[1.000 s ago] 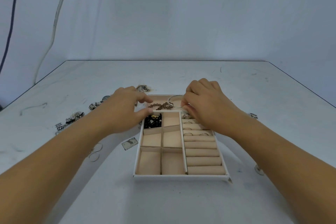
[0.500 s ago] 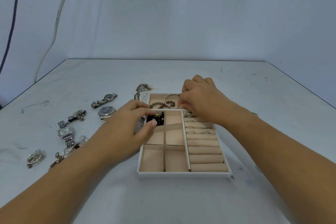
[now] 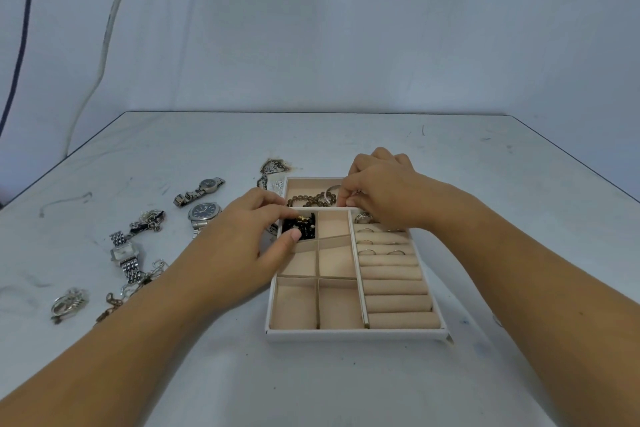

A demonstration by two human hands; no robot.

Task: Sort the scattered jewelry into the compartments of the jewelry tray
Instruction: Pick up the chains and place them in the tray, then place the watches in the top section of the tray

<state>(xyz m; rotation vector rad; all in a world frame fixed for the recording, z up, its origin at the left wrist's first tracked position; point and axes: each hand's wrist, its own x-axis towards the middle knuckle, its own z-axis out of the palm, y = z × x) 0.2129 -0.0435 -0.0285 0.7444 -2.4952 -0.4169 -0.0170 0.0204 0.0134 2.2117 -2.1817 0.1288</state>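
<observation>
The white jewelry tray (image 3: 356,334) with beige compartments lies in front of me. My left hand (image 3: 239,246) reaches over its left rim, thumb and forefinger closed around a black bead bracelet (image 3: 304,227) in the upper-left small compartment. My right hand (image 3: 384,191) pinches a silver bangle (image 3: 329,192) in the long far compartment, beside a brown bead bracelet (image 3: 306,199). Several rings (image 3: 367,251) sit in the ring rolls on the right; the other small compartments hold nothing.
Left of the tray, watches (image 3: 204,211) (image 3: 199,191) (image 3: 124,255), tangled chains (image 3: 147,222) and a silver piece (image 3: 69,303) lie scattered. A dark necklace heap (image 3: 273,168) sits by the tray's far-left corner. Two cables hang on the left wall.
My left hand has drawn back from the far compartment to the black bead bracelet, uncovering the watches. The right hand has shifted slightly farther, still at the bangle.
</observation>
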